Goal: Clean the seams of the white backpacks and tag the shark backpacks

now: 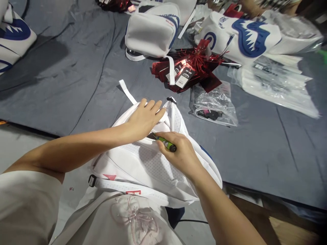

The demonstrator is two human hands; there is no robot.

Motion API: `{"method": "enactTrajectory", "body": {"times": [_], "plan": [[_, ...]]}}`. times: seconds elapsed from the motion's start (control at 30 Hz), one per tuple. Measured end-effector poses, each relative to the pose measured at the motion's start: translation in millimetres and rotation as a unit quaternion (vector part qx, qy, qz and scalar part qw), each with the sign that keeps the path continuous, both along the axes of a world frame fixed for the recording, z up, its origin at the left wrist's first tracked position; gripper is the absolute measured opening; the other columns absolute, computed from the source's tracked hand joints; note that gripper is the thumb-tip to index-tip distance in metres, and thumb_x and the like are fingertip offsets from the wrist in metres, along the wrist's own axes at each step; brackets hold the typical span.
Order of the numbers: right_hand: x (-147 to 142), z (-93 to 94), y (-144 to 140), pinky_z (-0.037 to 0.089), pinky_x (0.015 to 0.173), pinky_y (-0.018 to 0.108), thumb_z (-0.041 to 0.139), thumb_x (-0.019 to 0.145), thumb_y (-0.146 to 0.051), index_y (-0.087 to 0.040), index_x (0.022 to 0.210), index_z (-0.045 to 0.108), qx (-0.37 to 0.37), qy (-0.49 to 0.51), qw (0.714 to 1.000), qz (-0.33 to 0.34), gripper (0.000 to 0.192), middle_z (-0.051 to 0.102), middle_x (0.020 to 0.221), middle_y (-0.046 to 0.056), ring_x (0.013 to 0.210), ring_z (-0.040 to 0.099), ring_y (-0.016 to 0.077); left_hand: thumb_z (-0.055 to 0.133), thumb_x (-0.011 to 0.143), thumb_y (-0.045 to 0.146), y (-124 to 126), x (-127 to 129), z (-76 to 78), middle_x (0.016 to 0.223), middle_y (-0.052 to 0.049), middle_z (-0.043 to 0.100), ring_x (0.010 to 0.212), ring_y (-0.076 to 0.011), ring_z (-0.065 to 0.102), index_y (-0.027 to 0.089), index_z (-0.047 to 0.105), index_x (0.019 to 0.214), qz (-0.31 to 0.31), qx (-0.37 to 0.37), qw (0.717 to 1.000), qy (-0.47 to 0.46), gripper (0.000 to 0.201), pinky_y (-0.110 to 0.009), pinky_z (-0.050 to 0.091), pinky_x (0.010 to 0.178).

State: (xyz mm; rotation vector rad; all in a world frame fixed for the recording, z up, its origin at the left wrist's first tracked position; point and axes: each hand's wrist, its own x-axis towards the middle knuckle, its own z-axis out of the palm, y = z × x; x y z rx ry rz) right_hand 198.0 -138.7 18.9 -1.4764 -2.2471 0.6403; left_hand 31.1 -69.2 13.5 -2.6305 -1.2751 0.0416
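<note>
A white backpack (120, 160) lies on the table's near edge against my body, its straps and dotted mesh panel facing up. Across its top part rests my left hand (145, 117), fingers spread and pressing on the white fabric, the thumb hidden. My right hand (178, 148) is closed around a slim green tool (165, 143) with a black end. The tool's dark tip points at an opening in the backpack just below my left hand; its exact kind is unclear.
Ahead lie shiny red foil strips (201, 64) with hang tags (184, 77), and a clear plastic pouch (217, 105). Other white-and-blue bags (150, 32) stand at the back and left. Flat plastic bags (276, 81) lie right on the grey-covered table (255, 146). Another person's arm (251, 6) shows at the top.
</note>
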Motion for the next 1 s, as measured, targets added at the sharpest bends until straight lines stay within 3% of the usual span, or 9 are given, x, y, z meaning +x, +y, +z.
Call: {"method": "enactTrajectory", "body": {"times": [0.53,1.0], "plan": [[-10.5,5.4,0.7,0.049,0.079,0.04,0.058,0.087,-0.023,-0.022,0.104,0.074,0.001,-0.056,0.998,-0.027,0.023,0.076,0.093,0.006,0.087,0.068,0.0263,0.051,0.095,0.029,0.5,-1.7,0.2,0.159,-0.012,0.033,0.138,-0.0295,0.038,0.018,0.035,0.151,0.005,-0.019,1.0,-0.006,0.059,-0.045,0.029,0.113],[-15.2,2.9,-2.3,0.048,0.084,0.041,0.057,0.088,-0.023,-0.023,0.103,0.074,-0.013,-0.009,0.999,-0.05,0.023,0.076,0.097,0.005,0.091,0.068,0.0259,0.046,0.095,0.026,0.3,-2.8,-1.7,0.158,-0.013,0.035,0.135,-0.0305,0.04,0.016,0.037,0.149,-0.001,-0.008,1.0,-0.008,0.056,-0.046,0.031,0.111]]}}
